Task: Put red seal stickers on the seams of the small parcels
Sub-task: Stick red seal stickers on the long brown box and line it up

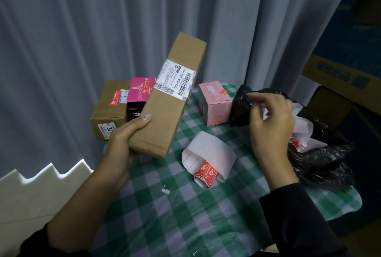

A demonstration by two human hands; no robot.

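Brown parcel (165, 110) mid-frame, left hand (125, 139) gripping just its bottom end, might slip; right hand (270, 128) looks loosely curled, can't tell if it's pinching anything.

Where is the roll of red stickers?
The sticker roll lies on the green checked tablecloth, a little right of centre in the head view, in front of the pale pink box.

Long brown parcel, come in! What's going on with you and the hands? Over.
Left hand grips long cardboard parcel, raised, tilted. Right hand loose over black plastic bag, empty. No seal showing on parcel. Sticker roll on tablecloth, unobstructed.
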